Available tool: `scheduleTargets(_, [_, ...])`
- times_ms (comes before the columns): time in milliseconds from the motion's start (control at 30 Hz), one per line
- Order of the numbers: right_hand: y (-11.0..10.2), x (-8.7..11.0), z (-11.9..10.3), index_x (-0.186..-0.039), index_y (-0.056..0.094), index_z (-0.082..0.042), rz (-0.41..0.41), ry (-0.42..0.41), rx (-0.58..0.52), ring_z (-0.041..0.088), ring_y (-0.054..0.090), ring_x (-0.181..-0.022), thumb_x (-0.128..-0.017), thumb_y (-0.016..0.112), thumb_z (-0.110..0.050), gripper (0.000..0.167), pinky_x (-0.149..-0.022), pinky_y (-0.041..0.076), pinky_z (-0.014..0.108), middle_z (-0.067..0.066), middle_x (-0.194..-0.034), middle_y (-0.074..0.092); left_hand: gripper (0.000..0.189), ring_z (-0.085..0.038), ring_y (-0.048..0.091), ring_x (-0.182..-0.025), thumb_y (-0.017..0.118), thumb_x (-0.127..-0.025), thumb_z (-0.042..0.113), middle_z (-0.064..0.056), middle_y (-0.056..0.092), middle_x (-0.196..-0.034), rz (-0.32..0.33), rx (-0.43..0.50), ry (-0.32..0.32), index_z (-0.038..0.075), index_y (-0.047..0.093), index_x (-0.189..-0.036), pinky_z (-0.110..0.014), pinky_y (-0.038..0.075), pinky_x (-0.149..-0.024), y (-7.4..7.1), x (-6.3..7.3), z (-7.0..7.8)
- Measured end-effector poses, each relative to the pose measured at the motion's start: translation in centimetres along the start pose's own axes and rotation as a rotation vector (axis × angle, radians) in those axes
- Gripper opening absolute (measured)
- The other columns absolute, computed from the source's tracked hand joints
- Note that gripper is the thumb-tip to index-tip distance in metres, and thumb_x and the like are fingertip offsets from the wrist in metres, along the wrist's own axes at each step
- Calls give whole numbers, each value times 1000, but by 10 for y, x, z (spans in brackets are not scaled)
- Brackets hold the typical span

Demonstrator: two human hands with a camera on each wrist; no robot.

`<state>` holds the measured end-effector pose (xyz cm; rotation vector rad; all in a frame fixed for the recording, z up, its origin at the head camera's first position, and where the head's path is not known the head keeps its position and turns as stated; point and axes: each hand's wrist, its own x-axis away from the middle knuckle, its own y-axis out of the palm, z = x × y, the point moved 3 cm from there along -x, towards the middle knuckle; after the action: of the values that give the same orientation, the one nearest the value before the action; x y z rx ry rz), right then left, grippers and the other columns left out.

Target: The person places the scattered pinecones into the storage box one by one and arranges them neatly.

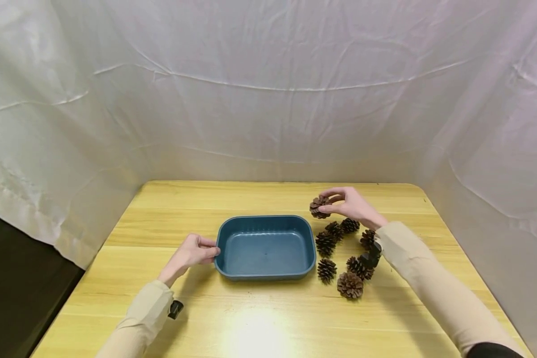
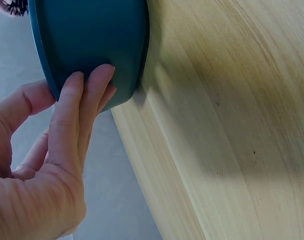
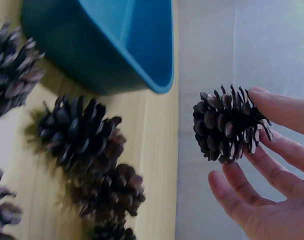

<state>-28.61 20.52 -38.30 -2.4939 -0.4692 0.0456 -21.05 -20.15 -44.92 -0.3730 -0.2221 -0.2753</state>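
A dark teal rectangular plastic tub stands on the wooden table, with nothing in it. My left hand pinches its left rim, thumb over the edge and fingers against the outer wall, as the left wrist view also shows. Beyond the tub's right back corner, my right hand holds a brown pine cone above the table. In the right wrist view that pine cone sits between the thumb and fingertips.
Several more pine cones lie in a loose group on the table, right of the tub and partly under my right forearm. Pale cloth hangs behind the table and at its sides. A black surface lies at the far left.
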Motion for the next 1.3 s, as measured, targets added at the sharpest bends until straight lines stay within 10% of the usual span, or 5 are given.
scheduleTargets(1000, [64,-48,-44,-133,62,1,-156,-3,-59,34,66,-117,-90,75,-10,47,-102,58,50,21,-134,63,37,-14,74,-84,66,-92,1,-34,71,-107,-12,2,1,-23,60,-119,-29,66,-76,-3,1,-1])
scheduleTargets(1300, [83,-55,-51,-128,66,-1,-182,-43,-51,29,70,-108,-87,78,-11,44,-89,63,34,20,-125,69,37,-13,74,-83,65,-92,1,-33,71,-108,-12,1,-5,-22,60,-120,-30,66,-77,-2,-1,0])
